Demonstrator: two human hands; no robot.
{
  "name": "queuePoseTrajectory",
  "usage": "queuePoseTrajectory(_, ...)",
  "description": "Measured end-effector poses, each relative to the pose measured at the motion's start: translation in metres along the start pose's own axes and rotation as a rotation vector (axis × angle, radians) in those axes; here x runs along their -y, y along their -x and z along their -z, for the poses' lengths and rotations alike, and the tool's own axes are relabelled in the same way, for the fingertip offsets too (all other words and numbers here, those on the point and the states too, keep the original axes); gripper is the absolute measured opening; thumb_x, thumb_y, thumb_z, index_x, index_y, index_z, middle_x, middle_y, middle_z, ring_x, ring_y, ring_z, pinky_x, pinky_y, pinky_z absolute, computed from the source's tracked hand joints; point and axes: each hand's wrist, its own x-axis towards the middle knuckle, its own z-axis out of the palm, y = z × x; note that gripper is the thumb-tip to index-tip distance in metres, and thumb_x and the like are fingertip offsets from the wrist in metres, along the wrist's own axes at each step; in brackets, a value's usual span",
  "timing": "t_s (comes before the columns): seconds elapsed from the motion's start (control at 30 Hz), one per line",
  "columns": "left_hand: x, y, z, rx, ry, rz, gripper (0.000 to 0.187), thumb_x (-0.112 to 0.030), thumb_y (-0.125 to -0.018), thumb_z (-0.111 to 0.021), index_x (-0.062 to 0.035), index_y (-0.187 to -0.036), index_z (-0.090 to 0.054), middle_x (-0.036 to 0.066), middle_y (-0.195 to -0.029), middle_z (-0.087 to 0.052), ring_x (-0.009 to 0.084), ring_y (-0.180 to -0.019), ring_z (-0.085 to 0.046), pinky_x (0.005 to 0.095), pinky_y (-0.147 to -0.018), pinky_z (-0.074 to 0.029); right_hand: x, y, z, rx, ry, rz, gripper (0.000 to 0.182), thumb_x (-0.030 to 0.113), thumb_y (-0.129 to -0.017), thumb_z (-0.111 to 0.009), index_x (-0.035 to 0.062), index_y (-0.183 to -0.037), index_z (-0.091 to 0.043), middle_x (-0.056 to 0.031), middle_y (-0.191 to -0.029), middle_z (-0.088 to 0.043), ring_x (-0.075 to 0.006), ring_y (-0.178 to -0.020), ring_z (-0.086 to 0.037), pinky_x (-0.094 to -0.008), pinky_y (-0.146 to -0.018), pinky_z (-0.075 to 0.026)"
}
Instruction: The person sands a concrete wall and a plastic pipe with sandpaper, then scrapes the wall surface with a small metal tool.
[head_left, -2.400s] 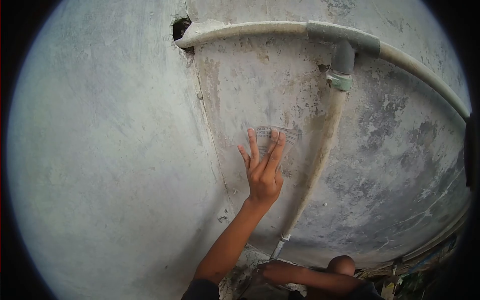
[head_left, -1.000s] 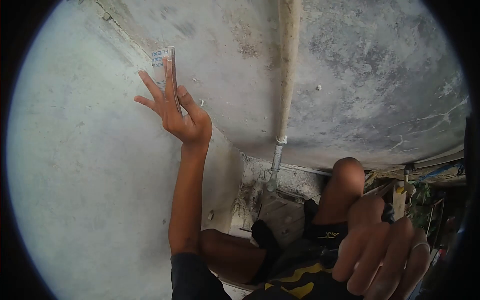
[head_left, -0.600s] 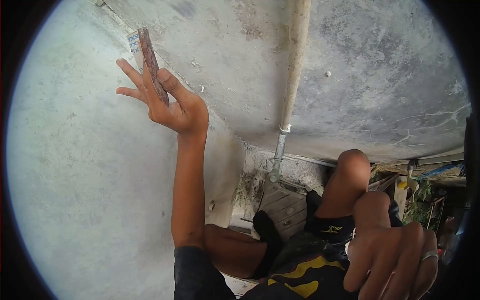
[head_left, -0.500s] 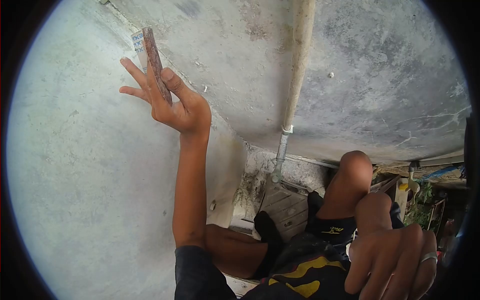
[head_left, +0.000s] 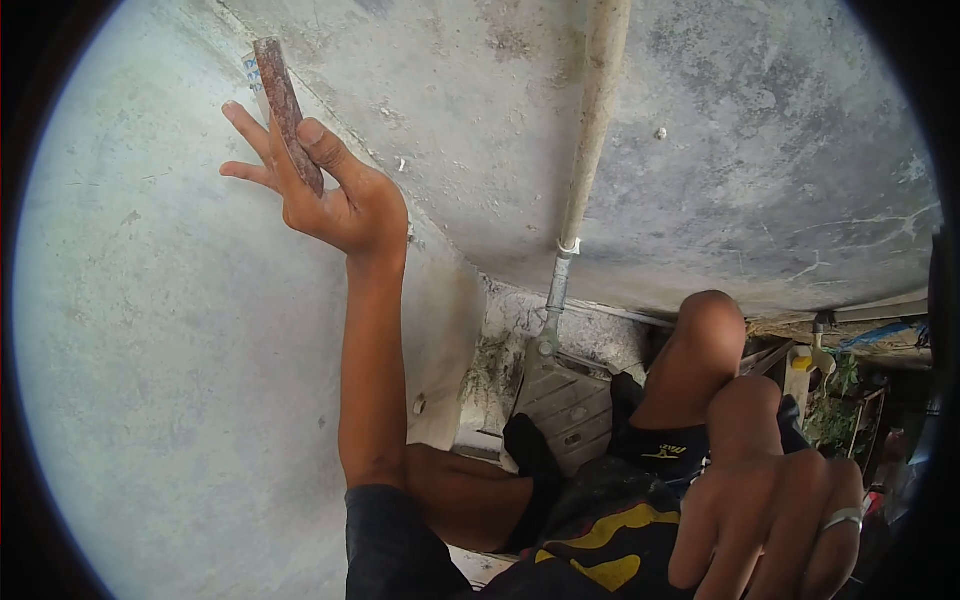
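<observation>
**One clear grasp, high on the left side**

Closest to the lens, at lower right: the right hand (head_left: 775,525), back toward the camera, fingers curled downward and cut off by the bottom edge, with no way to tell whether grasping anything. On one finger, a pale ring (head_left: 845,517). Just beyond, dark clothing (head_left: 608,535) with yellow markings, then a bent knee (head_left: 710,320).

Farther off, up and to the left: the left hand (head_left: 345,205), atop a raised forearm (head_left: 375,360), pinching a sandpaper strip (head_left: 283,110), to judge by the gritty brown face and blue-lettered backing. Thumb against the brown face, fingers on the other side, two of them splayed away. Long axis rising out of the palm, tipped slightly leftward. Well apart from the right hand, directly in the grip of the left.

Behind the strip, a pale wall (head_left: 180,350) meeting a mottled wall (head_left: 760,170) along a rough seam (head_left: 445,250); contact with either, impossible to tell. Down the mottled wall, a long pipe (head_left: 597,120), with a slatted panel (head_left: 575,400) below.
</observation>
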Motion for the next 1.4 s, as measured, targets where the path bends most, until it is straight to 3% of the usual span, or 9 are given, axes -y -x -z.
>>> queuePoseTrajectory(0.03,0.001,-0.001,0.0,-0.016,0.017,-0.003,0.041,-0.018,-0.107,-0.041,0.0134,-0.131,-0.051,0.022,-0.136,-0.059,0.0417,-0.149,-0.022,0.0665,-0.115,0.01,0.0,-0.003,-0.001,-0.006,-0.047,-0.042,0.016,0.018,-0.1,-0.06,0.0082,-0.089,-0.066,-0.0103,-0.073,-0.067,-0.0168,-0.048,-0.06,-0.03,-0.035,-0.036)
queuePoseTrajectory(0.13,0.001,-0.001,-0.001,-0.028,0.021,-0.008,0.043,-0.02,-0.107,-0.041,0.0136,-0.132,-0.05,0.022,-0.138,-0.057,0.0408,-0.149,-0.023,0.0655,-0.116,0.009,-0.003,-0.016,0.005,0.083,-0.199,-0.143,0.017,0.017,-0.1,-0.06,0.003,-0.092,-0.065,-0.0138,-0.073,-0.067,-0.0186,-0.049,-0.062,-0.0292,-0.036,-0.039)
queuePoseTrajectory(0.23,-0.003,-0.001,0.002,0.032,-0.038,0.02,0.052,-0.027,-0.108,-0.037,0.0155,-0.137,-0.044,0.025,-0.153,-0.038,0.0276,-0.149,-0.027,0.053,-0.123,0.008,-0.007,-0.018,0.011,0.141,-0.261,-0.139,0.02,0.016,-0.101,-0.059,-0.0019,-0.096,-0.065,-0.0165,-0.073,-0.067,-0.0198,-0.051,-0.063,-0.0292,-0.037,-0.041)
queuePoseTrajectory(0.33,0.001,0.0,0.002,0.011,-0.036,0.035,0.053,-0.028,-0.108,-0.037,0.0159,-0.137,-0.044,0.025,-0.152,-0.039,0.0277,-0.149,-0.026,0.0523,-0.123,0.008,-0.013,0.002,0.002,0.058,-0.229,-0.065,0.02,0.015,-0.1,-0.059,-0.0042,-0.098,-0.064,-0.0178,-0.074,-0.067,-0.02,-0.051,-0.062,-0.0297,-0.038,-0.041)
queuePoseTrajectory(0.43,0.002,0.0,0.001,-0.023,-0.027,0.029,0.046,-0.023,-0.107,-0.041,0.0143,-0.133,-0.05,0.028,-0.151,-0.041,0.0342,-0.148,-0.03,0.0606,-0.118,0.009,-0.011,0.0,0.006,0.094,-0.253,-0.111,0.02,0.014,-0.1,-0.06,-0.0052,-0.099,-0.064,-0.0183,-0.074,-0.066,-0.0198,-0.049,-0.061,-0.0302,-0.038,-0.04)
queuePoseTrajectory(0.67,0.002,0.002,0.0,-0.025,-0.016,0.037,0.047,-0.023,-0.107,-0.043,0.014,-0.135,-0.049,0.028,-0.149,-0.043,0.0308,-0.144,-0.038,0.059,-0.12,0.009,-0.023,0.003,0.012,0.209,-0.307,-0.058,0.019,0.015,-0.096,-0.065,-0.0044,-0.095,-0.065,-0.0149,-0.072,-0.064,-0.0195,-0.047,-0.058,-0.0303,-0.039,-0.04)
queuePoseTrajectory(1.03,0.002,0.002,0.0,-0.017,-0.019,0.036,0.046,-0.021,-0.106,-0.045,0.0124,-0.137,-0.048,0.025,-0.148,-0.045,0.0291,-0.142,-0.042,0.0588,-0.12,0.009,-0.027,0.001,0.006,0.131,-0.457,-0.124,0.023,0.015,-0.092,-0.071,-0.0064,-0.093,-0.064,-0.0116,-0.069,-0.063,-0.0214,-0.047,-0.06,-0.0299,-0.039,-0.043)
queuePoseTrajectory(1.13,-0.002,0.001,0.0,0.016,-0.028,0.083,0.055,-0.031,-0.107,-0.04,0.0145,-0.137,-0.046,0.025,-0.147,-0.047,0.0258,-0.148,-0.03,0.0489,-0.123,0.009,-0.022,0.001,0.004,0.032,-0.422,-0.146,0.024,0.015,-0.092,-0.071,-0.0073,-0.094,-0.064,-0.0126,-0.068,-0.064,-0.0211,-0.046,-0.06,-0.0299,-0.039,-0.043)
queuePoseTrajectory(1.4,0.003,0.0,-0.001,-0.02,-0.012,0.032,0.047,-0.023,-0.106,-0.044,0.0135,-0.136,-0.048,0.026,-0.147,-0.047,0.0295,-0.142,-0.042,0.0593,-0.119,0.009,-0.018,0.003,0.003,0.016,-0.392,-0.17,0.024,0.015,-0.092,-0.071,-0.0082,-0.094,-0.064,-0.0135,-0.068,-0.064,-0.0208,-0.045,-0.06,-0.0299,-0.038,-0.043)
